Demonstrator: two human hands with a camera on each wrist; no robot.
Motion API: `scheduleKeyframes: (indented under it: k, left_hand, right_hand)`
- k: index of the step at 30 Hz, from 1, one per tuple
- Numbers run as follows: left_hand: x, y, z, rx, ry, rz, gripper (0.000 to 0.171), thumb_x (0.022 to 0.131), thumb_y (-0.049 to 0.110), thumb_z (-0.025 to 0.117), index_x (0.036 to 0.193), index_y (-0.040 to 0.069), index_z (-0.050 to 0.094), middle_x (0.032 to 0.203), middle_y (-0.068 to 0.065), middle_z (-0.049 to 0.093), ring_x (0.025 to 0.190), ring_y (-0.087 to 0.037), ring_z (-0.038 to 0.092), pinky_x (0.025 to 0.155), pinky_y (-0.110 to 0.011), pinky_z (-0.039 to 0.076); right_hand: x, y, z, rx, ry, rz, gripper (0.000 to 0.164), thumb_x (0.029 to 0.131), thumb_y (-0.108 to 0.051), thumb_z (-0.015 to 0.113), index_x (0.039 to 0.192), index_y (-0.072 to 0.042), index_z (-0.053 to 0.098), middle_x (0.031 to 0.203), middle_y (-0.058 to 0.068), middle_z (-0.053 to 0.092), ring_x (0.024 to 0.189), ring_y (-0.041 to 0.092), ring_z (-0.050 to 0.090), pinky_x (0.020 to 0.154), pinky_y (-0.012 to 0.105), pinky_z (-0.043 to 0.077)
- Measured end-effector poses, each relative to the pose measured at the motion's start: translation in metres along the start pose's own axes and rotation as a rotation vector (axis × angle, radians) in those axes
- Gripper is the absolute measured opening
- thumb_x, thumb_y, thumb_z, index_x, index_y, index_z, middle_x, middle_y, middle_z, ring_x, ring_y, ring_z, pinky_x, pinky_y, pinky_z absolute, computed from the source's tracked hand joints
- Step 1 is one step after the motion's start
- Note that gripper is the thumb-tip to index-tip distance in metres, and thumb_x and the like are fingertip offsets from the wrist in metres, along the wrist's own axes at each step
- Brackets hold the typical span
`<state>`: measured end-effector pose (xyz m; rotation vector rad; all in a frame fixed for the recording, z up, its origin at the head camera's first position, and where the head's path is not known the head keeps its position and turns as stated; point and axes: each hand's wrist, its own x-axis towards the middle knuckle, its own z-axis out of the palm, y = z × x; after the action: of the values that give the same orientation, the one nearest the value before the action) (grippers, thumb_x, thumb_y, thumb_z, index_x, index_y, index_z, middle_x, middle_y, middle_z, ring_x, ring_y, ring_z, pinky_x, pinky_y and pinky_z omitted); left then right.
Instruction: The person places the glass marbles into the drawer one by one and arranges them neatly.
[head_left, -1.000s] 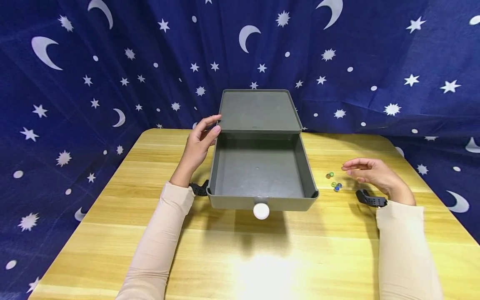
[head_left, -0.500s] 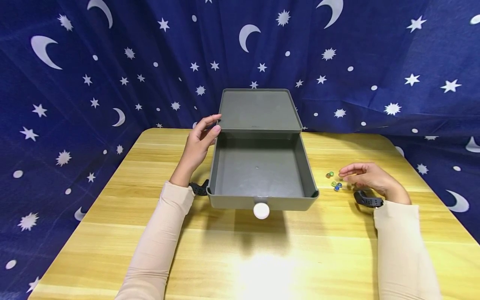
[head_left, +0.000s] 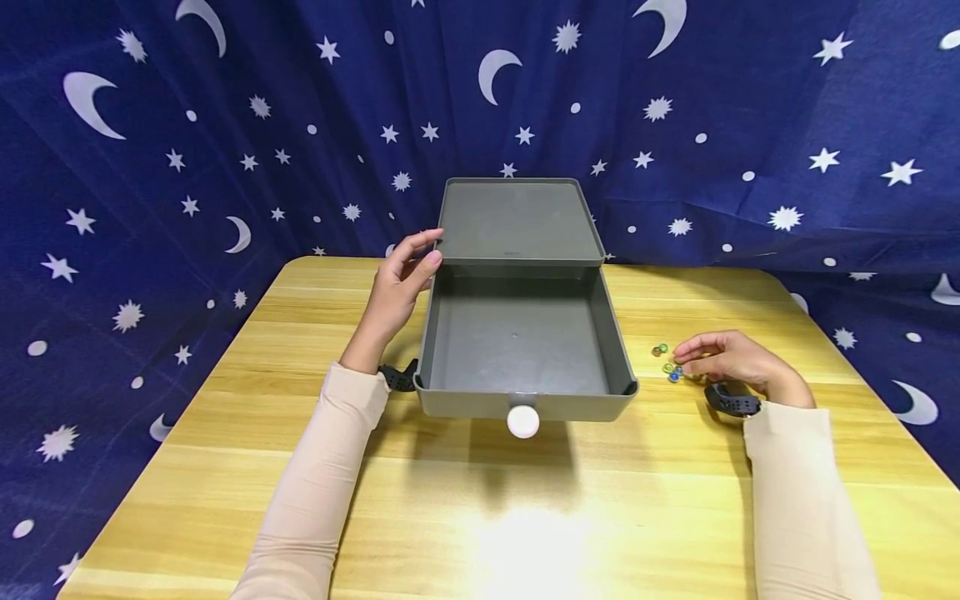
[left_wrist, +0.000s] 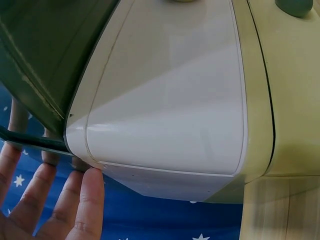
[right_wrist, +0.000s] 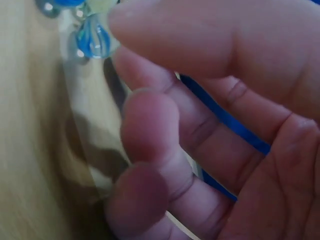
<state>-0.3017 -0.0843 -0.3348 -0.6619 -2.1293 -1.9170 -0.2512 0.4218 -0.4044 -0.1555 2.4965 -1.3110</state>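
Right wrist: blue-streaked marble just beside the grip, contact unclear.

We find the head view bright and clear; white glare burns out the table between the sleeves; soft shadow lies below the drawer, between left hand and right hand; beside the left, a diagonal shadow edge crosses the box's pale side; we get the marbles blurred beside the right, its wrist view dimmer.
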Motion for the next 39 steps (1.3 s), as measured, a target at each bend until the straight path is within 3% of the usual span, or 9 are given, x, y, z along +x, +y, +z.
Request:
scheduleKeyframes:
  k: [11, 22, 30, 39]
  left_hand:
    - [-0.001, -0.002, 0.001, 0.007, 0.001, 0.017, 0.039, 0.103, 0.02, 0.055, 0.14, 0.011, 0.056, 0.139, -0.01, 0.053, 0.11, -0.019, 0.058, 0.086, -0.033, 0.051]
    - [0.0, 0.0, 0.001, -0.004, 0.0, -0.006, 0.041, 0.102, 0.015, 0.055, 0.143, 0.008, 0.052, 0.143, -0.013, 0.049, 0.112, -0.02, 0.056, 0.085, -0.031, 0.05]
    - [-0.01, 0.03, 0.005, 0.015, -0.006, -0.027, 0.04, 0.102, 0.01, 0.052, 0.141, -0.001, 0.051, 0.142, -0.02, 0.049, 0.11, -0.018, 0.057, 0.086, -0.03, 0.049]
    - [-0.001, 0.001, 0.0, 0.004, 0.0, -0.017, 0.041, 0.102, 0.015, 0.054, 0.142, 0.007, 0.053, 0.143, -0.013, 0.05, 0.113, -0.021, 0.057, 0.087, -0.034, 0.05]
  right_hand:
    - [0.002, 0.003, 0.003, -0.05, -0.025, 0.04, 0.042, 0.092, -0.01, 0.07, 0.124, 0.014, 0.057, 0.113, 0.014, 0.07, 0.081, 0.008, 0.063, 0.07, 0.031, 0.053]
    - [0.003, -0.002, 0.003, -0.065, -0.045, 0.047, 0.042, 0.09, -0.01, 0.072, 0.121, 0.015, 0.059, 0.104, 0.007, 0.07, 0.078, 0.008, 0.062, 0.07, 0.029, 0.053]
    - [0.004, 0.0, 0.003, -0.047, -0.062, 0.049, 0.039, 0.091, -0.006, 0.07, 0.119, 0.018, 0.058, 0.086, -0.007, 0.068, 0.072, 0.007, 0.059, 0.066, 0.026, 0.052]
    - [0.003, -0.002, 0.003, -0.058, -0.065, 0.063, 0.04, 0.089, -0.008, 0.072, 0.117, 0.018, 0.06, 0.084, -0.006, 0.068, 0.069, 0.008, 0.056, 0.065, 0.026, 0.05]
